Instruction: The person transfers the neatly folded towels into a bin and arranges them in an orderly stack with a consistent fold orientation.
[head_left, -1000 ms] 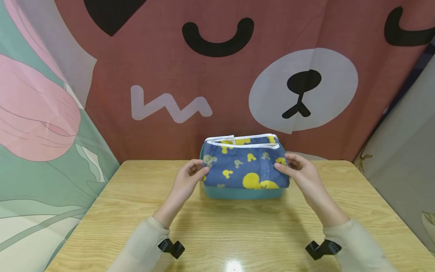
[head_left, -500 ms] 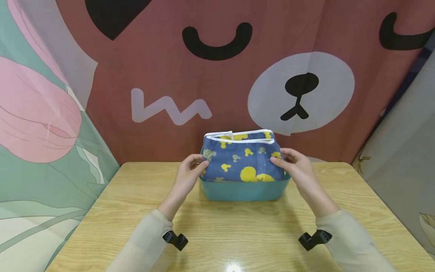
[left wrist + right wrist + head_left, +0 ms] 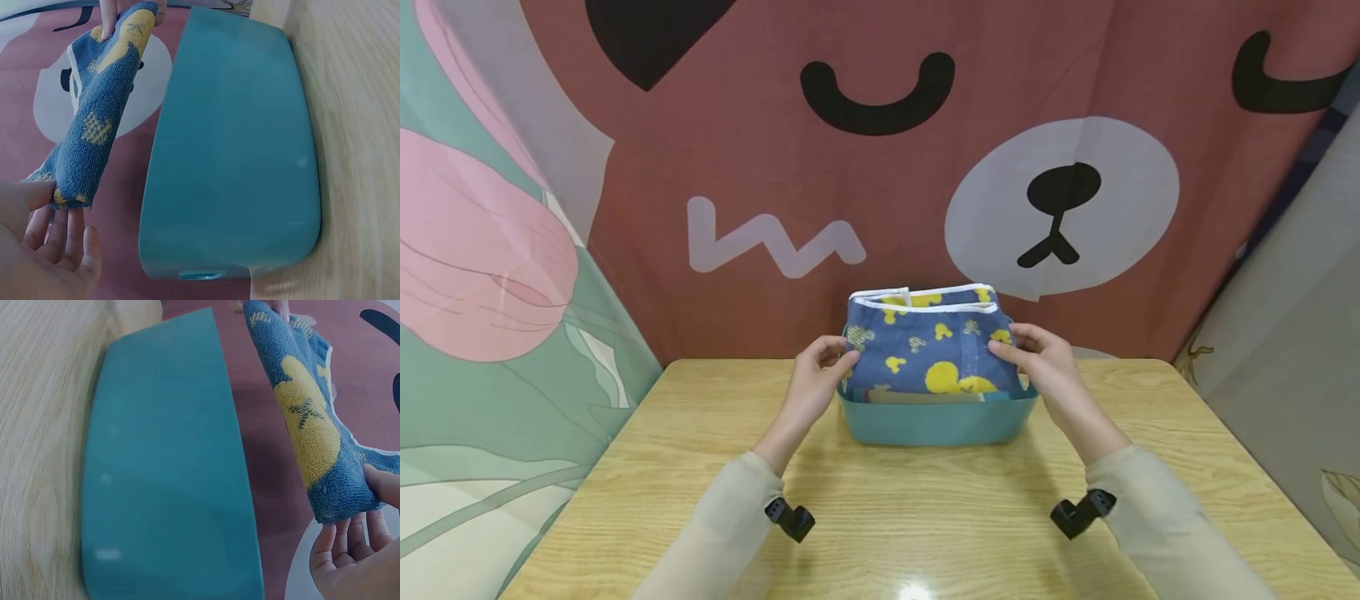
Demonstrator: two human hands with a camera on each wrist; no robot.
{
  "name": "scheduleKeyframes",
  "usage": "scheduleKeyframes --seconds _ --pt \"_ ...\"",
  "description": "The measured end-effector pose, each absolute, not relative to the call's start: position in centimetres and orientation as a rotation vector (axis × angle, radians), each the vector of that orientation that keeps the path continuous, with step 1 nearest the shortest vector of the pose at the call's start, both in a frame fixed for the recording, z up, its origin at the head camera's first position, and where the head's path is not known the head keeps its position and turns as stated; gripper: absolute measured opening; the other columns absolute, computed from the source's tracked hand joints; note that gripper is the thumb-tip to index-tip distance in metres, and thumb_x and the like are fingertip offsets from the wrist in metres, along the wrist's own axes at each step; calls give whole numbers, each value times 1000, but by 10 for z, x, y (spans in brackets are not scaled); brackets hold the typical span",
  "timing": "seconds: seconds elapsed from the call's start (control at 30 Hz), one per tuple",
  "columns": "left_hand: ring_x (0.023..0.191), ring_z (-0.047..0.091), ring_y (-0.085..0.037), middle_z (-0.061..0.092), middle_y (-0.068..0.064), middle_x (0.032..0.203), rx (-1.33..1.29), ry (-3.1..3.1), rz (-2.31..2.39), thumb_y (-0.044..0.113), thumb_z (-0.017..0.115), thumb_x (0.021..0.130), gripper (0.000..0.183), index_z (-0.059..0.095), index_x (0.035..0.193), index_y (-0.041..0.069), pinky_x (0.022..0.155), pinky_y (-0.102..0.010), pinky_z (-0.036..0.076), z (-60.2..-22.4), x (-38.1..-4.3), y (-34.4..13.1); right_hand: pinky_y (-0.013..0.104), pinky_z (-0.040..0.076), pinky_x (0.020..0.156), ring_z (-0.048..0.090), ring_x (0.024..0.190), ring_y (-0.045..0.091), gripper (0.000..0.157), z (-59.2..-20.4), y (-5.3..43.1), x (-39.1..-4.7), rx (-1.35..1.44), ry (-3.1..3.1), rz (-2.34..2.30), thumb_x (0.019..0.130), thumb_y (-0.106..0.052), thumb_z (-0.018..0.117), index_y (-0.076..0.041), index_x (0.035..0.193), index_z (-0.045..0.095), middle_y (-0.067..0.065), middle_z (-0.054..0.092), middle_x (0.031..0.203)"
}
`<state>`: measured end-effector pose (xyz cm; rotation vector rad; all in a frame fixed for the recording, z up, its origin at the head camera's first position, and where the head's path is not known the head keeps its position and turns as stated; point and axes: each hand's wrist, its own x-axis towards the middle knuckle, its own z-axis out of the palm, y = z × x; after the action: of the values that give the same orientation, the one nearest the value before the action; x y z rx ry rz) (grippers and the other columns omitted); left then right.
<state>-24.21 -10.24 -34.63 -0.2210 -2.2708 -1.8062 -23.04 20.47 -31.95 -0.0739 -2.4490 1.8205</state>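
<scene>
A folded towel (image 3: pixel 925 346), blue with yellow mouse-head shapes and a white edge, is held up over the teal bin (image 3: pixel 936 425). My left hand (image 3: pixel 816 371) pinches the towel's left end, thumb on the near face. At its right end my right hand (image 3: pixel 1048 367) pinches it likewise. Both wrist views show the towel's lower fold (image 3: pixel 94 137) above the bin's rim, apart from it. Behind the bin's front rim a pale flat thing (image 3: pixel 925 397) shows below the towel; its kind is hidden.
The bin stands at the back of a light wooden table (image 3: pixel 917 508). Right behind it hangs a red curtain (image 3: pixel 760 317) with a printed bear face. A green and pink curtain (image 3: pixel 490 333) hangs on the left.
Both hands have lifted the towel and shifted it a little left. Its lower edge has risen past the bin's front rim, so the pale thing inside has come into sight.
</scene>
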Motion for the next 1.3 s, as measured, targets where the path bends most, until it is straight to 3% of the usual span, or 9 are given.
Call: scheduleKeyframes --seconds 0.27,0.67,1.07,1.3 --pt "97 64 -30 66 -16 108 -296 -2331 -1654 8 71 92 26 66 115 -3 84 -41 54 -347 -248 -102 35 47 92 52 111 25 70 -326 209 -242 -23 -2549 1766 95 -35 67 -2 150 39 18 50 136" --pt "100 63 -29 67 -15 111 -338 -2451 -1494 11 70 94 34 64 124 -2 86 -42 53 -352 -255 -100 33 49 78 55 88 19 53 -334 209 -257 -5 -2623 1610 97 -29 66 1 139 53 14 59 113" --pt "88 64 -22 69 -8 99 -393 -2483 -1296 11 73 90 27 67 115 2 77 -38 52 -364 -264 -98 35 49 80 54 95 23 51 -349 207 -271 -57 -2625 1608 97 -24 66 4 137 54 19 57 124" --pt "84 64 -19 70 -6 96 -381 -2514 -1254 11 75 89 26 68 113 3 75 -36 53 -369 -264 -98 35 49 86 56 109 30 49 -355 208 -272 -27 -2650 1549 96 -22 66 5 135 55 22 59 126"
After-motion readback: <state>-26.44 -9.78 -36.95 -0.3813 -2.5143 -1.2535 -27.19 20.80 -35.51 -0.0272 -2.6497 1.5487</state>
